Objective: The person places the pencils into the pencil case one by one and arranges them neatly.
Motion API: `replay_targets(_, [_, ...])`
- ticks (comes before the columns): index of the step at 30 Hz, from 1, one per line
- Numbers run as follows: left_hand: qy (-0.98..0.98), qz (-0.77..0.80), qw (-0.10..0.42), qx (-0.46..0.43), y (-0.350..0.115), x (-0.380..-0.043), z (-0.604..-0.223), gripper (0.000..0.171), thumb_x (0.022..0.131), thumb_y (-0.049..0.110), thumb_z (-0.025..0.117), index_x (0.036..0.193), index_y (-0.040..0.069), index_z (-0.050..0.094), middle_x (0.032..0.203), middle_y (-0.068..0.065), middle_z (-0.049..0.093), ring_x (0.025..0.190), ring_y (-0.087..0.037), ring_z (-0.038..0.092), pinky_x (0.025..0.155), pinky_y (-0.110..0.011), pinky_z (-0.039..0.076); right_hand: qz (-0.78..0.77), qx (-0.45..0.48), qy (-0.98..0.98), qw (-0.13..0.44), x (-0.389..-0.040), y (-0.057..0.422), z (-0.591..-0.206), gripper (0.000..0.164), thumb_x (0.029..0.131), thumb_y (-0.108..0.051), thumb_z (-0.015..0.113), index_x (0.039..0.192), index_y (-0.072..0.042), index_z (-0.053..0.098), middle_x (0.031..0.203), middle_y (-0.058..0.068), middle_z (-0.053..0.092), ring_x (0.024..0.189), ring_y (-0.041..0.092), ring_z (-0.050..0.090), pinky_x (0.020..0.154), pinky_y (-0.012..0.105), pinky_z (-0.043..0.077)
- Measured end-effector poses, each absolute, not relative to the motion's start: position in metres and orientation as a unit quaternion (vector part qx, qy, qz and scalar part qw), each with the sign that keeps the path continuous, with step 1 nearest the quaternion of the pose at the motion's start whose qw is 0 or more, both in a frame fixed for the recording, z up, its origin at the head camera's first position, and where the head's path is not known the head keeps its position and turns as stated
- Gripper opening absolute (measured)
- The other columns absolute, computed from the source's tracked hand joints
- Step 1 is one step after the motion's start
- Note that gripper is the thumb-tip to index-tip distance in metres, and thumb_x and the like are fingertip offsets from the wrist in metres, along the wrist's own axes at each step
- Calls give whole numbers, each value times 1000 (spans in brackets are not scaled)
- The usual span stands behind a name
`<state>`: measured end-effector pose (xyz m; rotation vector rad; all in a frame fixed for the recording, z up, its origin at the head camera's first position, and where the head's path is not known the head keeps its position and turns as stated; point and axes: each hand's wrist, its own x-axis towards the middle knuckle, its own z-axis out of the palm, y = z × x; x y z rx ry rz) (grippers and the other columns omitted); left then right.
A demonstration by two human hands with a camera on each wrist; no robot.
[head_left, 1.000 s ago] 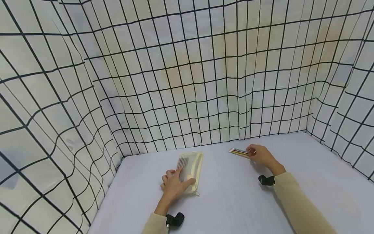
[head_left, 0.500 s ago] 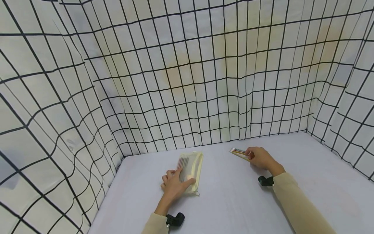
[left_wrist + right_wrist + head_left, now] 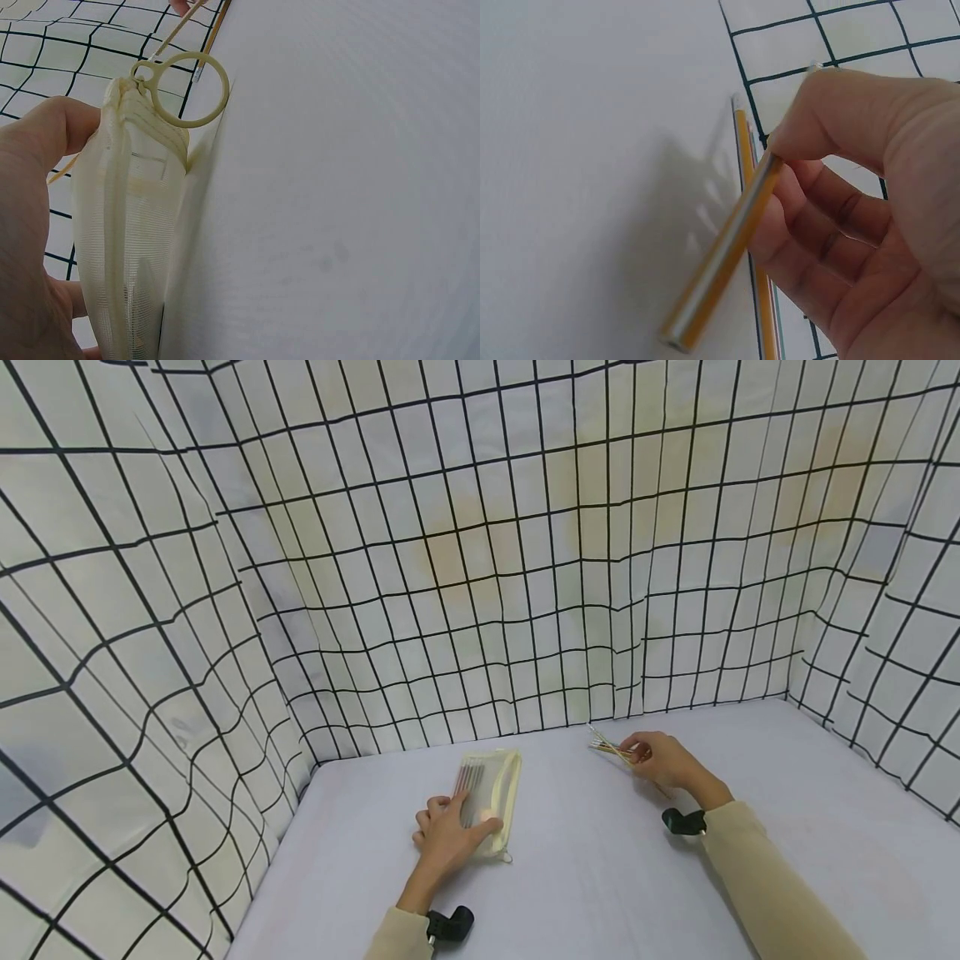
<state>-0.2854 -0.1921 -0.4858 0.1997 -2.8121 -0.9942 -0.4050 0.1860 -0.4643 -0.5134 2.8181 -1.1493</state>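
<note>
A cream mesh pencil case (image 3: 486,777) lies on the white cloth, with several pencils (image 3: 469,772) showing through its left part. My left hand (image 3: 446,835) holds the case across its near half, thumb on the zip side. A ring zip pull (image 3: 191,124) hangs at the case's corner in the left wrist view. My right hand (image 3: 660,760) pinches one yellow pencil with a silver stripe (image 3: 724,251), tilted over the table. Beneath and beside that hand lie other pencils (image 3: 764,319), partly hidden by the fingers.
White cloth (image 3: 570,860) covers the table between the two arms. A black-gridded white sheet (image 3: 525,610) rises behind the table and along both sides. Black wrist cameras (image 3: 453,924) sit at both cuffs.
My right hand has drawn one pencil up from the group, and it now slants across the others. The left hand and the pencil case have stayed in place.
</note>
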Motion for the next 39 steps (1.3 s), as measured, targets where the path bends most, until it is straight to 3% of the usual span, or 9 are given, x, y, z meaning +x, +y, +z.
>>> replay_targets(10, [-937, -332, 79, 67, -192, -286, -485, 90, 75, 60, 75, 150, 15, 52, 143, -20, 41, 126, -42, 32, 90, -57, 28, -468, -172, 865, 67, -407, 183, -464, 52, 84, 3, 59, 136, 3, 58, 107, 16, 60, 84, 19, 58, 66, 29, 51])
replay_targets(18, [-938, -332, 76, 66, -192, -284, -484, 90, 75, 59, 76, 150, 15, 52, 143, -20, 41, 125, -41, 32, 89, -57, 28, -517, -164, 835, 93, -402, 178, -460, 49, 92, 1, 57, 140, 9, 50, 124, 27, 55, 96, 20, 59, 75, 31, 56])
replay_targets(29, [-938, -332, 79, 63, -191, -284, -484, 90, 75, 59, 76, 149, 15, 53, 142, -21, 41, 126, -42, 32, 89, -58, 28, -560, -152, 807, 109, -404, 173, -463, 61, 86, 6, 57, 145, 8, 43, 110, 17, 56, 90, 20, 58, 77, 34, 57])
replay_targets(39, [-938, -333, 77, 65, -192, -286, -486, 90, 75, 61, 75, 150, 16, 52, 143, -19, 41, 125, -41, 32, 88, -56, 28, -568, -128, 803, 122, -400, 162, -460, 65, 89, 6, 61, 150, 6, 38, 116, 22, 56, 92, 21, 62, 80, 36, 60])
